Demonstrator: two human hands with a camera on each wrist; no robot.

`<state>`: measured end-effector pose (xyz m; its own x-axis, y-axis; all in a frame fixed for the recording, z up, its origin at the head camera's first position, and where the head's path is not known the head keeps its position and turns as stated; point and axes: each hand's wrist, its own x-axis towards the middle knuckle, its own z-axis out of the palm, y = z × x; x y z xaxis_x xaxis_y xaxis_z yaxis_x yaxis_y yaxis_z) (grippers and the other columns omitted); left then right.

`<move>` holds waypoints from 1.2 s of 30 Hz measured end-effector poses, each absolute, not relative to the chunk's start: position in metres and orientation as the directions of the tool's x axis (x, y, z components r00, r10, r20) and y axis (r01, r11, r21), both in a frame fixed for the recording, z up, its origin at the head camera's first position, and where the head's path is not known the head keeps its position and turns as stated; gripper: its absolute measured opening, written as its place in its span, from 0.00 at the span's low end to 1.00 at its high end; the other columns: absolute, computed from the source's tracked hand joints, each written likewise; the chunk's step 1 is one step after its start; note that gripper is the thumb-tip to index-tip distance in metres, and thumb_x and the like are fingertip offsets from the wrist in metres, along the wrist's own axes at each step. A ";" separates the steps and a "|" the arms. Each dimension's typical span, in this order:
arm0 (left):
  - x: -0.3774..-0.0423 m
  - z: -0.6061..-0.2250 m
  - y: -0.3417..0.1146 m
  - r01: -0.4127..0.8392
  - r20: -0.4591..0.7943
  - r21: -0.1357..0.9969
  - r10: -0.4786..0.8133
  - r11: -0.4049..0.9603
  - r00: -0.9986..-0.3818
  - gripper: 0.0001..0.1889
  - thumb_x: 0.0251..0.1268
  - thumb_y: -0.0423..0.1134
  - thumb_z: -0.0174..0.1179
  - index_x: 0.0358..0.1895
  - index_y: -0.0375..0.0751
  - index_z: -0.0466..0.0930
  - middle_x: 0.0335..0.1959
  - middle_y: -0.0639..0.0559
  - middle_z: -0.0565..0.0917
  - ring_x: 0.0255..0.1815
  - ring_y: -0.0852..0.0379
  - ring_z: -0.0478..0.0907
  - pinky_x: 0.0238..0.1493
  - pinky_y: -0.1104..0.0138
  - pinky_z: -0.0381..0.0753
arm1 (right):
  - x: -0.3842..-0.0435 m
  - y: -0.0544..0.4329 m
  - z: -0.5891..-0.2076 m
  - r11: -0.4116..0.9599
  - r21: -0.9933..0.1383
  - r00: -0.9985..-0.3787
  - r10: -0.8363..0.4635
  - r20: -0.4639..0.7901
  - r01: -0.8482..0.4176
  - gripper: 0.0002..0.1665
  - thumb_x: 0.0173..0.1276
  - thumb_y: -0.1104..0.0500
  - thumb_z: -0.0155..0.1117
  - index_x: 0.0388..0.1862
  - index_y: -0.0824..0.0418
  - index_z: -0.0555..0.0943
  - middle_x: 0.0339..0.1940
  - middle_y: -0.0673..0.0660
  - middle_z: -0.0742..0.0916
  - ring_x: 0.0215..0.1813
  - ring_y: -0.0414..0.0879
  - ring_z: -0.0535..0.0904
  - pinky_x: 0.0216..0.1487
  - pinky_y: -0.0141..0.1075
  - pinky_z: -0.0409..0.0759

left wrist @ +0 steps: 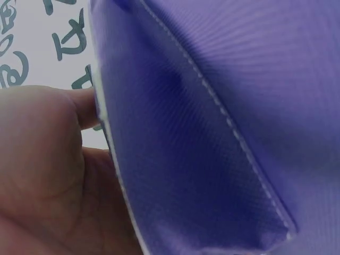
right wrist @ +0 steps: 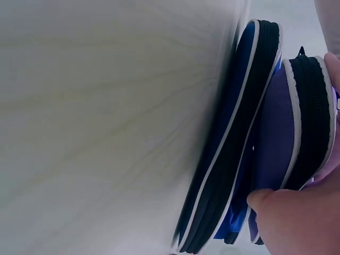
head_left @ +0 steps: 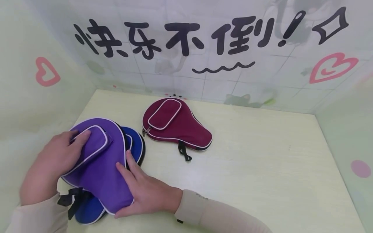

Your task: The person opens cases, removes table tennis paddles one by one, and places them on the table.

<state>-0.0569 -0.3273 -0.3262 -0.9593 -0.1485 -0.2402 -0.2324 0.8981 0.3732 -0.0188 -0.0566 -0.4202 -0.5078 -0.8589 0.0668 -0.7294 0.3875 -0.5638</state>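
A purple paddle case (head_left: 100,161) with white piping lies on top of a blue paddle case (head_left: 135,142) at the table's left side. My left hand (head_left: 62,153) grips the purple case's left edge, thumb on its zip pocket (head_left: 93,142). My right hand (head_left: 137,187) holds the purple case's narrow handle end, one finger on top and the thumb at the lower edge. The left wrist view is filled by the purple case (left wrist: 212,127) and the left hand (left wrist: 48,175). In the right wrist view the purple case (right wrist: 276,133) is held a little off the blue case (right wrist: 234,133).
A maroon paddle case (head_left: 175,124) with a black strap lies at the table's middle back. The pale yellow table (head_left: 247,161) is boxed in by decorated walls on the left, back and right. Black straps (head_left: 73,199) stick out by my left wrist.
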 end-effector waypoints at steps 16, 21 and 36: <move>-0.060 -0.324 -0.342 -0.361 -0.324 0.456 -0.226 0.814 -0.919 0.47 0.80 0.65 0.31 0.80 0.23 0.37 0.73 0.11 0.49 0.72 0.12 0.49 0.66 0.25 0.55 | -0.025 -0.055 -0.417 0.322 -0.621 -0.485 -0.868 0.108 -0.715 0.77 0.59 0.35 0.75 0.82 0.60 0.29 0.81 0.62 0.22 0.86 0.47 0.27 0.81 0.25 0.48; -0.064 -0.321 -0.338 -0.351 -0.294 0.472 -0.231 0.809 -0.927 0.46 0.80 0.64 0.31 0.80 0.23 0.38 0.72 0.10 0.48 0.72 0.12 0.48 0.67 0.25 0.54 | -0.029 -0.052 -0.411 0.301 -0.613 -0.469 -0.874 0.130 -0.731 0.77 0.60 0.36 0.75 0.82 0.61 0.29 0.80 0.62 0.21 0.86 0.47 0.27 0.80 0.24 0.47; -0.115 -0.270 -0.242 -0.255 -0.164 0.427 -0.203 0.867 -0.965 0.49 0.72 0.75 0.26 0.84 0.41 0.41 0.77 0.20 0.50 0.69 0.11 0.52 0.65 0.26 0.57 | -0.048 0.001 -0.382 0.315 -0.740 -0.674 -0.697 0.245 -0.594 0.77 0.57 0.49 0.80 0.84 0.59 0.31 0.84 0.58 0.27 0.88 0.50 0.36 0.80 0.41 0.65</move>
